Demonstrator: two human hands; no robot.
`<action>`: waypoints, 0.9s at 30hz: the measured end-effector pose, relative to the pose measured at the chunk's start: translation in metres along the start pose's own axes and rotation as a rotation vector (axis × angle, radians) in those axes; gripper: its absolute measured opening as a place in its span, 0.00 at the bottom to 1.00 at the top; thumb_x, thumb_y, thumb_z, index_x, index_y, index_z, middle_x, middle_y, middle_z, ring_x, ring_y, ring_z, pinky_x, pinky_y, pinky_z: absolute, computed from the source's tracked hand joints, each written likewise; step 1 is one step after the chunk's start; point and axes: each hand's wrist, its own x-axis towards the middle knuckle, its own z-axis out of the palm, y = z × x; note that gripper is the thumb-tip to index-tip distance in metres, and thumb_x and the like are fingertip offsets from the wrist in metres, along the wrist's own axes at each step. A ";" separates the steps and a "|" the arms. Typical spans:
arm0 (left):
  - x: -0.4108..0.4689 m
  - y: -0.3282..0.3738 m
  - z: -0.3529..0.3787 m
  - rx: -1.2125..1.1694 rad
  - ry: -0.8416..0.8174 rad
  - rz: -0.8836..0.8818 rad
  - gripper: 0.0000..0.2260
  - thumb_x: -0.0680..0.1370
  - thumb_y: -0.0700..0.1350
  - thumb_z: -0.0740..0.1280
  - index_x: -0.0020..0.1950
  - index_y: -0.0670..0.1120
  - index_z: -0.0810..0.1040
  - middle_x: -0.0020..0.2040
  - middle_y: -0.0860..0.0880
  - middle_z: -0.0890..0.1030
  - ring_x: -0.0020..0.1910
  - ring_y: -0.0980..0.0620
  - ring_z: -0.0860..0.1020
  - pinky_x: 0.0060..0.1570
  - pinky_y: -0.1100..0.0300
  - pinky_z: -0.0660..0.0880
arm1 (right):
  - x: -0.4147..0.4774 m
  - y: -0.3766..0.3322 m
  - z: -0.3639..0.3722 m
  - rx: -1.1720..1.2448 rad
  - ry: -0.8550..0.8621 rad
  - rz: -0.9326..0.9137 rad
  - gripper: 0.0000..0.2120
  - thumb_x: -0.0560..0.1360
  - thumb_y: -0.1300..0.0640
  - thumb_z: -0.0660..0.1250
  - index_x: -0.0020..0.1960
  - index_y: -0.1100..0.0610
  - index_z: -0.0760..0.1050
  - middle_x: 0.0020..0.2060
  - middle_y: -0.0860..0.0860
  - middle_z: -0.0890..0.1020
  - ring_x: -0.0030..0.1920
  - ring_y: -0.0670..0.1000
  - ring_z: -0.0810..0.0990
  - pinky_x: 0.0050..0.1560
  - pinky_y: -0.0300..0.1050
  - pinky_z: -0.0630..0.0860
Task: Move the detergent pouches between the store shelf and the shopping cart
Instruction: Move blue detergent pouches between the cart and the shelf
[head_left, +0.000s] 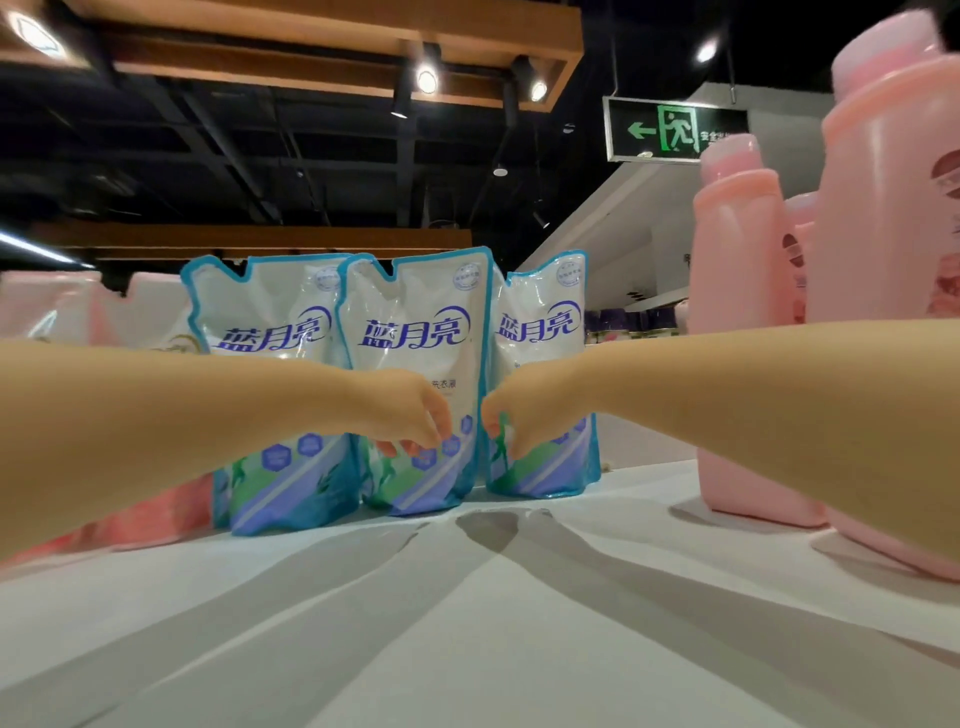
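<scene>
Three white-and-blue detergent pouches stand upright in a row on the white shelf (467, 597): a left pouch (270, 332), a middle pouch (415, 322) and a right pouch (540, 317). My left hand (410, 415) reaches in from the left, its fingers bent down against the lower front of the middle pouch. My right hand (511, 421) comes from the right with its fingers curled at the middle pouch's right edge, in the gap beside the right pouch. Both hands hide part of the pouches' lower print. No shopping cart is in view.
Tall pink detergent bottles (743, 312) stand on the shelf at the right, under my right forearm. Pink and white pouches (78, 312) line the left behind my left forearm. The shelf surface runs toward me in front of the pouches.
</scene>
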 end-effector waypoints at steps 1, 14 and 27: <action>-0.003 -0.006 0.000 0.024 0.014 -0.011 0.09 0.77 0.41 0.63 0.55 0.49 0.77 0.47 0.49 0.79 0.39 0.56 0.75 0.42 0.65 0.76 | 0.004 -0.006 -0.003 0.031 0.030 -0.007 0.20 0.77 0.53 0.63 0.67 0.56 0.69 0.39 0.50 0.73 0.45 0.51 0.70 0.31 0.36 0.64; 0.006 -0.022 0.000 0.179 0.071 0.055 0.14 0.76 0.42 0.65 0.60 0.50 0.67 0.43 0.54 0.70 0.44 0.55 0.70 0.36 0.66 0.65 | 0.039 -0.029 -0.008 0.231 0.058 0.032 0.32 0.74 0.47 0.67 0.72 0.52 0.56 0.58 0.51 0.70 0.52 0.51 0.70 0.50 0.43 0.68; 0.005 -0.039 -0.005 0.120 0.068 0.089 0.13 0.76 0.44 0.65 0.60 0.53 0.71 0.42 0.57 0.72 0.38 0.60 0.70 0.39 0.67 0.69 | 0.043 -0.027 0.002 0.351 0.087 0.092 0.30 0.73 0.49 0.69 0.69 0.49 0.58 0.61 0.53 0.67 0.54 0.54 0.72 0.51 0.46 0.71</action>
